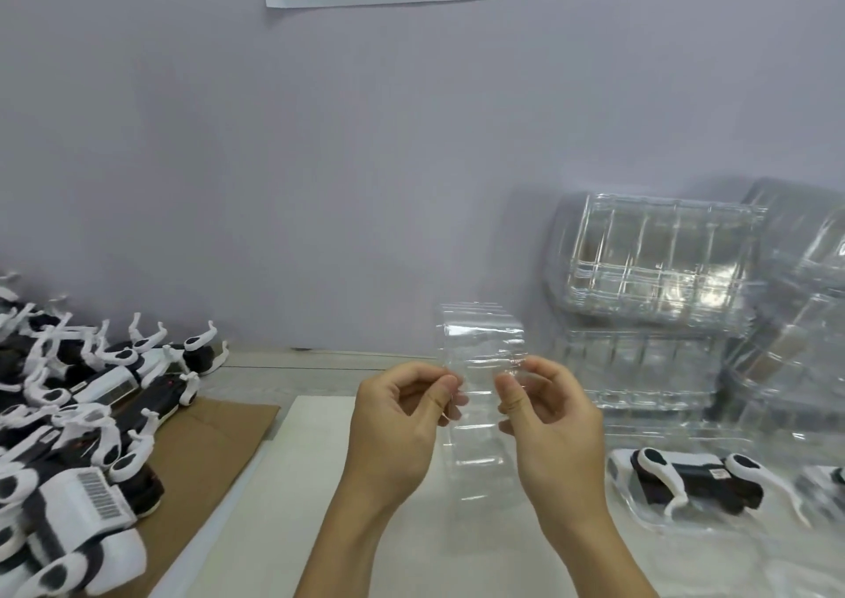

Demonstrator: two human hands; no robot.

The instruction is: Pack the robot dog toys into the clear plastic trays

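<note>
in the head view, both hands are holding up a small clear moulded plastic tray above the middle of the table. the left hand is pinching the tray's left edge between thumb and curled fingers, and the right hand is pinching its right edge the same way. the tray's long axis is running away from the person, roughly up and down in the picture, and it is sitting right between the two hands, so neither is nearer.

the heap of black and white plastic robot dog toys is lying on a flat brown cardboard sheet at the table's left edge, well apart from the tray and closer to the left hand. my guess is the left hand is the one placed to reach for a toy while the right keeps the tray.

the toys are looking hard and glossy, with thin curved white legs sticking up and tangling, so they may snag coming off the heap. the tray is thin, shiny and ribbed, and is probably flexing easily under a pinch.

at the right edge, a black and white robot dog already packed in a clear tray is lying on its side. behind it, stacks of clear ribbed plastic trays are leaning by the pale wall. a white sheet is covering the table's middle.
</note>
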